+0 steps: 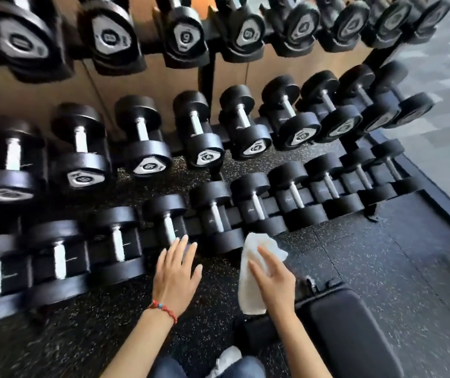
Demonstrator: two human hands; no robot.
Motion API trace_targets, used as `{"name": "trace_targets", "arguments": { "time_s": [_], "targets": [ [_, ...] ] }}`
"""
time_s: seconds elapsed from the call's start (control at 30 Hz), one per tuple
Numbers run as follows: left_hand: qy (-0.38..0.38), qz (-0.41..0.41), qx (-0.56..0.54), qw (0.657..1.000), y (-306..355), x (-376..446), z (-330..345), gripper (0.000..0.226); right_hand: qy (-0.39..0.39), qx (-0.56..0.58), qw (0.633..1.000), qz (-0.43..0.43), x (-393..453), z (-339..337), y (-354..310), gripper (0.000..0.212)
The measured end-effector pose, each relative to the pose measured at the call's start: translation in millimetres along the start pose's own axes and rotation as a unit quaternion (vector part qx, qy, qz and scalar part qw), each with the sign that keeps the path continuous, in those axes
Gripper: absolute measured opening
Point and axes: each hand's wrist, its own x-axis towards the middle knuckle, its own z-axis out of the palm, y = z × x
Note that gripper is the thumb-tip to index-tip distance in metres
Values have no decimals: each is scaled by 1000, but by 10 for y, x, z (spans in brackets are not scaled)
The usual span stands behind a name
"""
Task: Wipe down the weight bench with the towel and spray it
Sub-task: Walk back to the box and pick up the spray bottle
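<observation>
Left hand (177, 274): It is open, with the fingers spread flat. It holds nothing. It hangs over the floor, close to the bottom row of weights.
Bracelet (163, 309): A red bead band with one blue bead sits on the left wrist.
Right hand (274, 281): It grips the towel. The fingers lie on top of the cloth.
Towel (253, 271): It is white and crumpled. It hangs down from the right hand, just past the end of the bench.
Weight bench (341, 323): It has a black pad. It is low in the view, on the right side, under the right arm.
Dumbbells (213, 211): Black weights with shiny silver handles sit in three rows on a rack. Some have numbers on the ends, but they are too blurry to read.
Floor (368, 255): It is black rubber with little pale specks.
Knees (204, 366): Blue jeans show at the bottom edge.
</observation>
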Motion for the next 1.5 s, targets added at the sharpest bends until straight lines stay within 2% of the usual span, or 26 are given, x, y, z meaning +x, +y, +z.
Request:
{"name": "trace_targets", "arguments": {
  "time_s": [0.13, 0.27, 0.47, 0.67, 0.83, 1.0, 1.13, 1.37, 1.5],
  "targets": [
    [59, -79, 5, 995, -657, -396, -191, 42, -73, -22, 996, -55, -216, 631, -319, 36],
    [81, -167, 0, 983, -1318, -907, -409, 50, -151, -29, 983, -95, -582, 1318, -648, 37],
    [130, -260, 17, 957, -2245, -1753, -684, 42, -251, -41, 956, -145, -1249, 2326, -1029, 34],
    [163, -376, 29, 912, -2961, -2637, -930, 40, -371, -58, 909, -180, -1963, 3225, -1337, 32],
    [178, -480, 17, 859, -3346, -3183, -1064, 41, -462, -103, 846, -245, -2393, 3900, -1580, 36],
    [199, -567, 12, 799, -3780, -3547, -1174, 38, -524, -137, 784, -303, -2692, 4676, -1839, 36],
    [209, -622, 6, 754, -4250, -3641, -1326, 41, -563, -133, 750, -321, -2859, 5358, -2105, 37],
    [213, -664, 11, 717, -5028, -3562, -1678, 38, -599, -144, 695, -371, -3001, 6405, -2646, 36],
    [206, -683, 2, 701, -5461, -3610, -1884, 55, -618, -158, 685, -352, -3140, 6970, -2879, 35]
  ]
}}
